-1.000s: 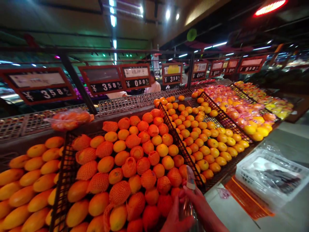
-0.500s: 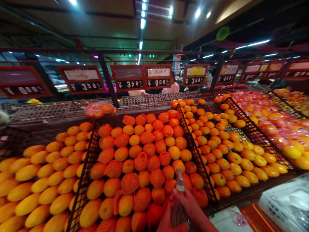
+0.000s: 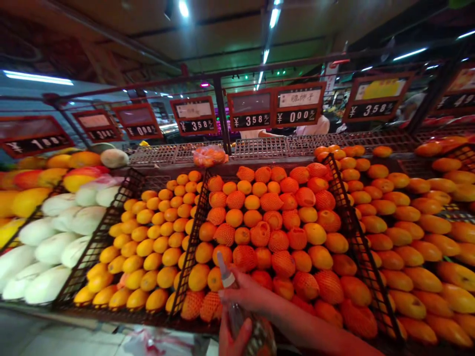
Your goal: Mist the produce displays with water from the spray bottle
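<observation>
A clear bottle with a pale pointed nozzle stands tilted at the bottom centre of the head view, in front of the fruit stand. My right hand comes in from the lower right with its fingers wrapped round the bottle's neck, just below the nozzle. My left hand grips the bottle's body from the left at the frame's bottom edge, and only its thumb side shows. The nozzle points at a black mesh bin of orange fruit, many of them in orange foam nets.
A bin of small yellow fruit lies to the left, with white melons beyond it. More orange fruit fills the right. Price signs hang above. A bag of fruit rests on the back ledge. People stand behind.
My view has swung left along the stand: the white melons came into view and the pink fruit and white crate on the right left it. Both hands kept hold of the bottle.
</observation>
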Demonstrator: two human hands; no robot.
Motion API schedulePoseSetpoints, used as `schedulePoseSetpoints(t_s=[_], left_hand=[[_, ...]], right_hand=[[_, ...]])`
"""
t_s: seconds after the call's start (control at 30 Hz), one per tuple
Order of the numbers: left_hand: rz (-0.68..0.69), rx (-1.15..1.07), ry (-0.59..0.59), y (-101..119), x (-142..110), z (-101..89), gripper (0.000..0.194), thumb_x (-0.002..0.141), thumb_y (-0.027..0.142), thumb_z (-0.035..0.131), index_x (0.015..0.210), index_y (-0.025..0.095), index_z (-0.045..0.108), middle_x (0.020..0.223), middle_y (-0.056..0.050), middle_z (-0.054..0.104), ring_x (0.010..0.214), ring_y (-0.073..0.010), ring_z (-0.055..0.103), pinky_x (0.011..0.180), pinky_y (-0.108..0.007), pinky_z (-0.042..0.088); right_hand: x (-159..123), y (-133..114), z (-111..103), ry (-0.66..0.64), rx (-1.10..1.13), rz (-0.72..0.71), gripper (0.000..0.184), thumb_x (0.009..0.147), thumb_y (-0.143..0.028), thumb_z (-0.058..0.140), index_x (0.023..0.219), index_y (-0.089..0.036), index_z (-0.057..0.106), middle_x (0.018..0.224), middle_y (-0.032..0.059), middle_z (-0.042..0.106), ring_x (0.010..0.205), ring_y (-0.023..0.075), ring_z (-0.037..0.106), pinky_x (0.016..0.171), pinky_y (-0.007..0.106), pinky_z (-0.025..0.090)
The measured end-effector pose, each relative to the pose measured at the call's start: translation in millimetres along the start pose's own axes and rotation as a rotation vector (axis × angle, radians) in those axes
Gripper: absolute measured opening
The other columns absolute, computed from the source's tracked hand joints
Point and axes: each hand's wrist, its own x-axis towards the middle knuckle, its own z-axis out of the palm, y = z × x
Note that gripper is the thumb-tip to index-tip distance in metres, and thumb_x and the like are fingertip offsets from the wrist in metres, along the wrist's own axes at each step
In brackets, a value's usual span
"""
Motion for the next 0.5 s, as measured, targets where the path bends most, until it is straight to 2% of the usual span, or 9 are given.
schedulePoseSetpoints(t_s=[0.1, 0.2, 0.3, 0.4, 0.5], left_hand=[[-0.009, 0.028, 0.077, 12.2, 6.7, -6.2, 0.082, 0.063, 0.057, 0.088, 0.130, 0.017, 0.062, 0.129, -0.018, 0.074, 0.135, -0.0446, 0.060, 0.119, -0.054, 0.046], [0.031, 0.061, 0.015, 17.4, 18.0, 2.8, 0.081, 0.063, 0.059, 0.087, 0.129, 0.019, 0.062, 0.131, -0.016, 0.073, 0.135, -0.0434, 0.061, 0.119, -0.053, 0.047], [0.040, 0.077, -0.136, 15.5, 29.3, 26.1, 0.083, 0.062, 0.059, 0.087, 0.130, 0.020, 0.061, 0.134, -0.016, 0.072, 0.132, -0.0427, 0.062, 0.118, -0.054, 0.047], [0.005, 0.083, -0.302, 15.0, 37.4, 58.5, 0.086, 0.063, 0.058, 0.087, 0.134, 0.019, 0.057, 0.139, -0.018, 0.068, 0.134, -0.0428, 0.061, 0.118, -0.055, 0.046], [-0.031, 0.159, -0.553, 23.1, 41.2, 96.4, 0.086, 0.063, 0.060, 0.087, 0.133, 0.018, 0.060, 0.142, -0.021, 0.065, 0.139, -0.0450, 0.056, 0.119, -0.056, 0.044]], right_hand=[[13.0, -3.9, 8.5, -0.010, -0.018, 0.012, 0.030, 0.068, -0.027, 0.078, 0.095, -0.028, 0.064, 0.080, -0.0035, 0.057, 0.070, 0.0162, 0.048, 0.070, 0.034, 0.039], [16.4, -2.0, -1.6, 0.057, 0.012, -0.036, 0.031, 0.067, -0.028, 0.080, 0.093, -0.027, 0.063, 0.077, -0.0045, 0.056, 0.068, 0.0150, 0.047, 0.068, 0.033, 0.038], [6.7, 1.0, -27.0, 0.178, 0.064, -0.073, 0.035, 0.069, -0.035, 0.081, 0.095, -0.025, 0.061, 0.077, -0.0049, 0.057, 0.066, 0.0138, 0.047, 0.066, 0.032, 0.039], [-17.1, -2.5, -57.2, 0.331, 0.084, -0.114, 0.035, 0.074, -0.043, 0.080, 0.092, -0.024, 0.057, 0.076, -0.0045, 0.059, 0.066, 0.0142, 0.050, 0.066, 0.032, 0.040], [-48.9, -9.9, -86.2, 0.505, 0.133, -0.154, 0.039, 0.075, -0.051, 0.080, 0.090, -0.025, 0.056, 0.076, -0.0030, 0.065, 0.066, 0.0162, 0.058, 0.067, 0.034, 0.043]])
